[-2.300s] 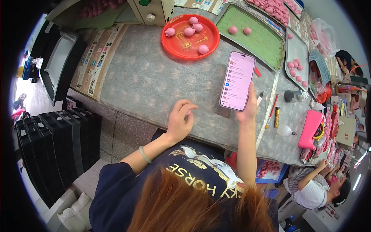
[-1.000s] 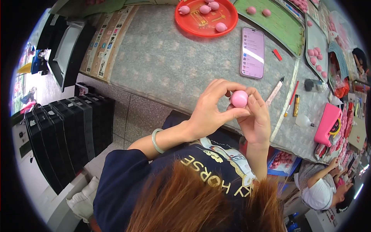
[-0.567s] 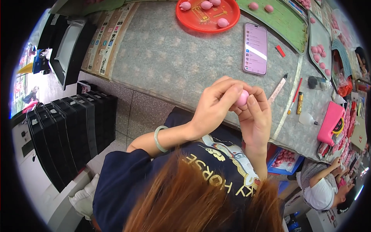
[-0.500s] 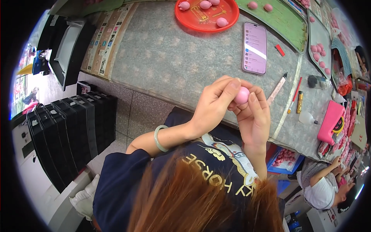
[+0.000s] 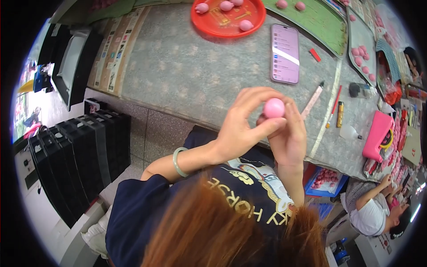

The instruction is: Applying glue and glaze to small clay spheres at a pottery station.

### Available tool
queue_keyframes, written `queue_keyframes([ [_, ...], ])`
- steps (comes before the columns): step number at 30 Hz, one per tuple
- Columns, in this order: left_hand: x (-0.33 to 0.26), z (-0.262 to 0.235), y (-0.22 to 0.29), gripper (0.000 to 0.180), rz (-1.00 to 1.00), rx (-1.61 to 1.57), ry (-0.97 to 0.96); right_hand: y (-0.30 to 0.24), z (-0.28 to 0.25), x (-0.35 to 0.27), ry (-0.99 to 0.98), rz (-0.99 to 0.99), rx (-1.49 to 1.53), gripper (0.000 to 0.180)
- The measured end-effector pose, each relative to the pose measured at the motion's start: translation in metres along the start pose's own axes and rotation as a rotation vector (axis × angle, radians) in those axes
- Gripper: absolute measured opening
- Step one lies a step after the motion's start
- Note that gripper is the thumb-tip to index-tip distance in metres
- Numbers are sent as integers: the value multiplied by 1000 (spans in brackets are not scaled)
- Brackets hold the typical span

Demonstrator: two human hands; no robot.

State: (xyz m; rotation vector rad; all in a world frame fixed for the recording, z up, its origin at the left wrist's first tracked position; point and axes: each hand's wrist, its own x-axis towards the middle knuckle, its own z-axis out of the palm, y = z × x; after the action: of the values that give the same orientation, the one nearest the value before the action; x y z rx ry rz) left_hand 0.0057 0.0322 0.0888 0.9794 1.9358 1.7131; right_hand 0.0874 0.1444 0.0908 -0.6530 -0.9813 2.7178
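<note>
Both hands, left hand (image 5: 242, 129) and right hand (image 5: 289, 138), now pinch the pink ball (image 5: 274, 107) exposed at fingertips, phone (image 5: 284, 53) set down on the table (image 5: 187, 75).

Ball held between both hands, near edge of the table

The ball (image 5: 274, 107) sits between the left hand (image 5: 242, 129) and right hand (image 5: 289, 138); the phone (image 5: 284, 53) lies farther on the table (image 5: 178, 75), the tray (image 5: 213, 24) far left of it.

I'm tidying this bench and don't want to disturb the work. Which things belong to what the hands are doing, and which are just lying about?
In use:
pink ball, held by left hand and right hand
red tray of finished pink balls

Lying about:
phone
pens
pink pouch
</note>
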Motion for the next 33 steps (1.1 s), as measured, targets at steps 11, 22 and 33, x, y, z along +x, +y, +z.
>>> queue_keyframes([
  [11, 1, -2, -9, 19, -455, -785, -6, -27, -130, 55, 721, -646, -1876, 34],
  [22, 9, -1, 1, 47, -413, -710, -73, -38, -43, 4, 320, -169, -968, 24],
  [33, 7, 1, 3, 35, -347, -538, -15, -31, 6, -18, 14, -557, -1397, 31],
])
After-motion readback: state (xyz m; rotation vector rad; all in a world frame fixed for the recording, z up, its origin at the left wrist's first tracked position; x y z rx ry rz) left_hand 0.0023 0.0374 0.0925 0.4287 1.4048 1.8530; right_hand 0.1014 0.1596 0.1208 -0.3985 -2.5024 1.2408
